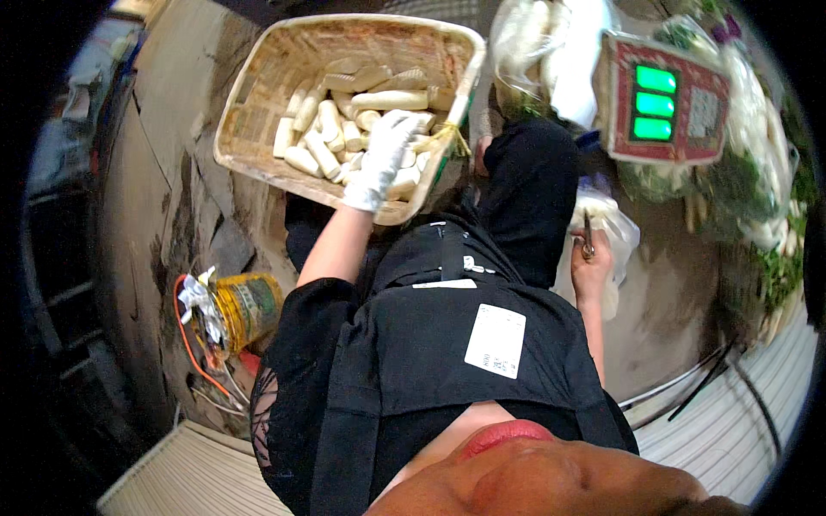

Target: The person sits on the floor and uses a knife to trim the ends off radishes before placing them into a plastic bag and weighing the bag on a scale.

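My left hand (pixel 385 158), in a white glove, reaches into a large plastic basket (pixel 284 48) with a dirty pale rim. Its fingers lie on the peeled, pale root pieces (pixel 326 122) heaped in there; whether they grip one is hidden by the glove. Down at the right, beside my black-clad leg, my bare right hand (pixel 590 258) is closed around a small metal tool (pixel 587 227), possibly a peeler or knife. Next to that hand hangs a translucent plastic bag (pixel 624 235) with something whitish in it.
A red digital scale (pixel 700 151) with green-lit displays stands at the upper right. Around it are clear bags of white vegetables (pixel 519 39) and leafy greens (pixel 777 271). A yellow container (pixel 255 306) with crumpled paper and an orange cord lies at the left on the worn floor.
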`<state>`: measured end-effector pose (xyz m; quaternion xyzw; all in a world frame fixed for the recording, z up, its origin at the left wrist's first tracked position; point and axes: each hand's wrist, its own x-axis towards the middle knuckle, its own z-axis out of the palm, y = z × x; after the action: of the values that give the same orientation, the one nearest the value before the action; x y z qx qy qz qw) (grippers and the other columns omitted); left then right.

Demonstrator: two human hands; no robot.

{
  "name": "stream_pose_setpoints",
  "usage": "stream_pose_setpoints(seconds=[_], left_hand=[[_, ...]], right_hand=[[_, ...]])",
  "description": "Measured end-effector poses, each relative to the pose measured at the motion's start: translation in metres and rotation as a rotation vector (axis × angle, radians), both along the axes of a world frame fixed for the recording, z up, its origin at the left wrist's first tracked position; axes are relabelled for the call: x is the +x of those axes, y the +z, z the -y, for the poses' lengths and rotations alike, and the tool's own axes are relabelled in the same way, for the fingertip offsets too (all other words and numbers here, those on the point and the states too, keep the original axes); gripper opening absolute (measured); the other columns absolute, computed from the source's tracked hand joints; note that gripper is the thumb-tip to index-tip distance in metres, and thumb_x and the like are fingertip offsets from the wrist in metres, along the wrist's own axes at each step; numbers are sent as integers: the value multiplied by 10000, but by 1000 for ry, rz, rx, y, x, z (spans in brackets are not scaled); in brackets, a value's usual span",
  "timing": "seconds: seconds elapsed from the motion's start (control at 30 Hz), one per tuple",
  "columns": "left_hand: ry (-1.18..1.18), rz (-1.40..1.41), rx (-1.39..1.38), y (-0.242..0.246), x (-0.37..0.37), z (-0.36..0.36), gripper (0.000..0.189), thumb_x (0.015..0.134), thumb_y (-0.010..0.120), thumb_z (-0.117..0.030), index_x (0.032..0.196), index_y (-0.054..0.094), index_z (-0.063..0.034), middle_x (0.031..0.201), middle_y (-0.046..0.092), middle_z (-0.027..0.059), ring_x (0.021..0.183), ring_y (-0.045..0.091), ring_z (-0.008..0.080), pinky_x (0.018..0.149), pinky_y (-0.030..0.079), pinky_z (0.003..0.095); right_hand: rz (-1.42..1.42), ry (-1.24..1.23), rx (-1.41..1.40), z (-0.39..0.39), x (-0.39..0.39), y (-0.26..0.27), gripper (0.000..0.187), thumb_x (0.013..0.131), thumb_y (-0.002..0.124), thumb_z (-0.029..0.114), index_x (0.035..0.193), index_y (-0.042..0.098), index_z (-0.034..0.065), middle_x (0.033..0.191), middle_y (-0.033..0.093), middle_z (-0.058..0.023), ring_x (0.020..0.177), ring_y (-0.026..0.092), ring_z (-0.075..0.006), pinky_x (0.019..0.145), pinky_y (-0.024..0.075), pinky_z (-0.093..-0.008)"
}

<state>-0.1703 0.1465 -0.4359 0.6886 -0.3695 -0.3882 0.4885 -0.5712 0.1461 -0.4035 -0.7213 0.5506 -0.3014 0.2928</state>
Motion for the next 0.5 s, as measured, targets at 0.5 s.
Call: stream_pose_setpoints(seconds=[0.5], left_hand=[[-440,1074,942,-170,75,-34,534,491,814,-440,920,723,-136,975,681,134,936,655,246,835,514,318]], right_hand=[[-197,41,205,-4,0,21,130,711,556,-67,765,637,19,808,568,-125,725,591,-253,652,465,-327]])
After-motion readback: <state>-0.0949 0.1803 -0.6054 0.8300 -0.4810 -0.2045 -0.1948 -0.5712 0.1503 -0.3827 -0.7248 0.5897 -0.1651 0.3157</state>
